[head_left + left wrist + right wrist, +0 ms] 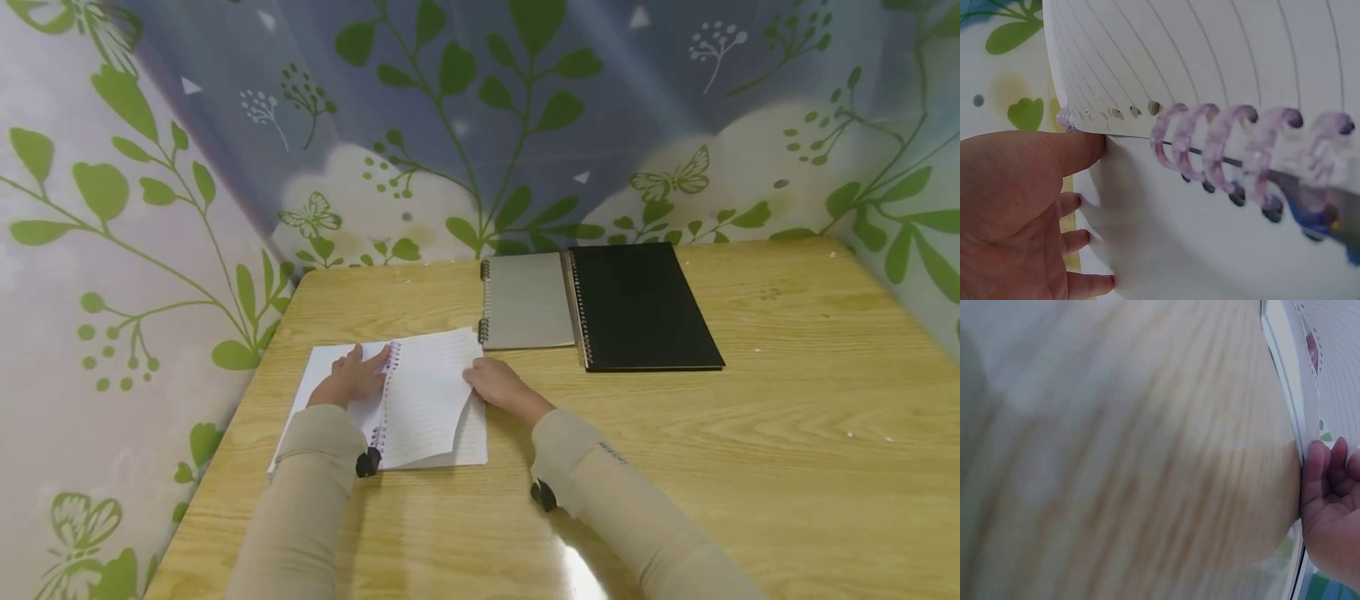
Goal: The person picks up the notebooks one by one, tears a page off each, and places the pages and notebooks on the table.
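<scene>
A spiral notebook with lined pages [427,400] lies spread on the table, its purple coil binding [1229,150] running down the middle. On its left side rests my left hand [348,379], fingers spread, with fingertips right at the coil. The left wrist view shows that hand's thumb [1079,153] along the binding while the other fingers touch the blank page [1166,250]. At the right edge, my right hand [498,385] pinches a lined page, whose lower corner curls up off the sheets beneath. In the right wrist view, the right hand [1335,512] is at the frame's edge.
Beyond the right hand lies a grey spiral notebook [528,300], closed. A larger black spiral notebook [641,308] sits directly to its right. The wooden table [787,467] meets a leaf-patterned wall covering [525,125] at the back and another on the left.
</scene>
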Motion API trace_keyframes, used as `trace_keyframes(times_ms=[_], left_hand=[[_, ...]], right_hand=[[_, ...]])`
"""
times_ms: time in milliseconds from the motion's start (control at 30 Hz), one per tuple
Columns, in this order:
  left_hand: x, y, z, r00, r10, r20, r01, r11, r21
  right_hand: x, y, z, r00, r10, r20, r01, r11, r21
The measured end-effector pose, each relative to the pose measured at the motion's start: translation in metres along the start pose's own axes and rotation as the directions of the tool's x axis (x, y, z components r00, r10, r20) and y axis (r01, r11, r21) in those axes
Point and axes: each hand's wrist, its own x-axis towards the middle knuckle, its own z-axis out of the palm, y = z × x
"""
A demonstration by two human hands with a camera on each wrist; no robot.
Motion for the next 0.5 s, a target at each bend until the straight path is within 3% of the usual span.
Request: trace_keyframes(times_ms=[267,500], left_hand=[[-0.0006,-0.0021,-0.0003,0.999,0.040,-0.023,-0.039,0.999,0.039],[0.0004,-0.0026,-0.0011,1.000,0.008,-0.020,-0.009,0.999,-0.042]], right_hand=[[-0.0044,0.0058,-0.0024,1.000,-0.003,-0.009,0.004,0.996,0.087],[-0.0095,0.0073,-0.0016,1.000,-0.012,-0.002,0.012,0.989,0.147]])
